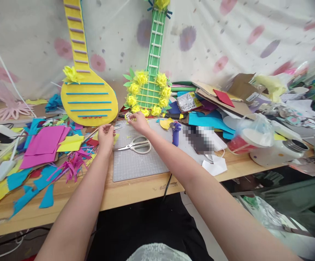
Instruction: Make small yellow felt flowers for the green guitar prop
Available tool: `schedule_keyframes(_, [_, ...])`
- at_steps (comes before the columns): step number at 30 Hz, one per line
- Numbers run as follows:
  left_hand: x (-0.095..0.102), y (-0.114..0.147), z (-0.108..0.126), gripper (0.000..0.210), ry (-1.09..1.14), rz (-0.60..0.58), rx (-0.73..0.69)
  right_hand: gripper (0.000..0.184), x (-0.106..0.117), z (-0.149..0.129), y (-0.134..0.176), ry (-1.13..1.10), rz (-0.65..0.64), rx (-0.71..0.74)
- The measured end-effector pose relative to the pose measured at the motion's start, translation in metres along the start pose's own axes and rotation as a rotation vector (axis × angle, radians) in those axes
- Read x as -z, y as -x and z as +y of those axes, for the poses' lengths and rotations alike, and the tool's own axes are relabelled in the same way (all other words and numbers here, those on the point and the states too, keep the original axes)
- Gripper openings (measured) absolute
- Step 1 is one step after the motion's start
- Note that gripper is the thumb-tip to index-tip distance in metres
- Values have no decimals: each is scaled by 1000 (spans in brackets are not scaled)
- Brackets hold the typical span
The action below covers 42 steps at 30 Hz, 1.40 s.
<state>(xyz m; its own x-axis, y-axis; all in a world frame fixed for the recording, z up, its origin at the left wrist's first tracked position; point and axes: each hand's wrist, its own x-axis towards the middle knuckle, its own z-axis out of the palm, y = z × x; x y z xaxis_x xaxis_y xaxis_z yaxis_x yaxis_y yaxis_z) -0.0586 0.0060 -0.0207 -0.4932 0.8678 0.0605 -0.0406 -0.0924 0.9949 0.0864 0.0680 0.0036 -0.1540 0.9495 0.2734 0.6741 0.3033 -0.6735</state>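
Observation:
My right hand (140, 122) reaches over the far part of the grey cutting mat (141, 170). Its fingertips pinch a small round yellowish disc (128, 116) with dark spots. To the left, my left hand (106, 137) is closed at the mat's left edge, its fingertips together. A thin, light sliver shows by those fingertips, too fine to name. Between and just below the hands, scissors (138, 145) with cream handles lie on the mat, blades pointing left. A purple glue gun (176, 133) rests right of my right hand, near a yellow scrap (166, 123).
A yellow lute-shaped craft (89, 103) and a green one (149, 95) with yellow flowers lean on the curtain behind. Magenta sheets (44, 146) and blue scraps (47, 197) cover the left side. A red-and-white tub (251, 139) and a white jar (279, 154) stand right.

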Motion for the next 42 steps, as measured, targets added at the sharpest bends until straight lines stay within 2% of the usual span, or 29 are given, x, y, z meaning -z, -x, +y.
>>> schedule_keyframes(1, [5,0,-4,9,-133,-17,-122,18,-3,-1,-9,89,-17,20])
schedule_keyframes(3, [11,4,-9,13,-224,-85,-195,19,-10,-2,-25,245,-40,84])
schedule_keyframes(6, [12,17,-9,12,-606,-460,-466,25,-22,0,-44,411,-69,149])
schedule_keyframes(8, [8,26,-7,21,-765,-615,-570,28,-27,3,-50,452,-88,148])
schedule_keyframes(11, [2,36,-5,30,-895,-728,-624,32,-28,7,-51,412,-47,161])
schedule_keyframes(13, [-1,40,-5,34,-937,-738,-626,33,-22,8,-44,352,33,194])
schedule_keyframes(16, [-6,44,-3,32,-1002,-714,-601,30,-5,9,-25,269,117,217])
schedule_keyframes(19, [-13,49,0,28,-1051,-684,-522,26,15,15,-2,196,131,166])
schedule_keyframes(22, [-19,53,5,27,-1087,-668,-450,28,31,27,20,127,80,50])
schedule_keyframes(25, [-15,52,13,25,-1093,-634,-445,26,40,39,37,168,-6,-59])
schedule_keyframes(27, [-5,45,18,26,-1069,-544,-446,24,41,44,47,204,-41,-92])
schedule_keyframes(32, [32,14,24,27,-1091,-204,-418,23,35,49,64,264,-51,-97])
schedule_keyframes(35, [45,0,17,26,-1167,-128,-359,23,32,49,66,244,-63,-95])
schedule_keyframes(38, [48,-3,11,22,-1179,-77,-347,27,30,48,66,179,-44,-103])
schedule_keyframes(42, [36,6,10,30,-1144,97,-437,31,24,48,64,85,34,-89])
